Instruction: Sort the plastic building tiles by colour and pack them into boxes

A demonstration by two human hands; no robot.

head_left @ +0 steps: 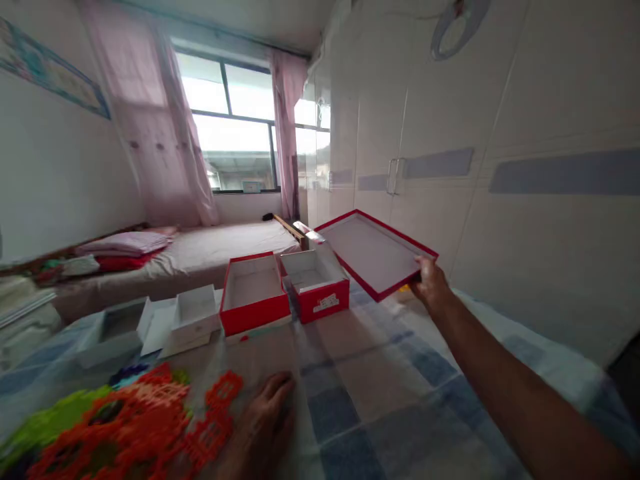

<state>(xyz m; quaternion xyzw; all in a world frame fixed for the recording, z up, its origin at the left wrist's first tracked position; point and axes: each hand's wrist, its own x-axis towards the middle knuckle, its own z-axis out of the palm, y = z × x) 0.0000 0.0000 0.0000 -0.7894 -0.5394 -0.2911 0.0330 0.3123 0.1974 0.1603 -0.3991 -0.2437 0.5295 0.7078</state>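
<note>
My right hand (431,280) grips a red-edged box lid (373,250) by its near right corner, holding it tilted above the bed with the pale inside showing. My left hand (265,417) is low over the checked bed cover, its fingers curled and blurred; whether anything is in them I cannot make out. Just left of it lie orange-red plastic building pieces (215,423), part of a heap with lime green pieces (65,413). Beyond the hands stand two open red boxes, one with a white inside (254,313) and one with a label on its front (325,303).
Left of the red boxes sit a small white box (196,313) and a grey-white open box (117,333). White wardrobe doors (450,227) rise along the right. A second bed (215,243) with folded bedding (125,245) stands under the curtained window.
</note>
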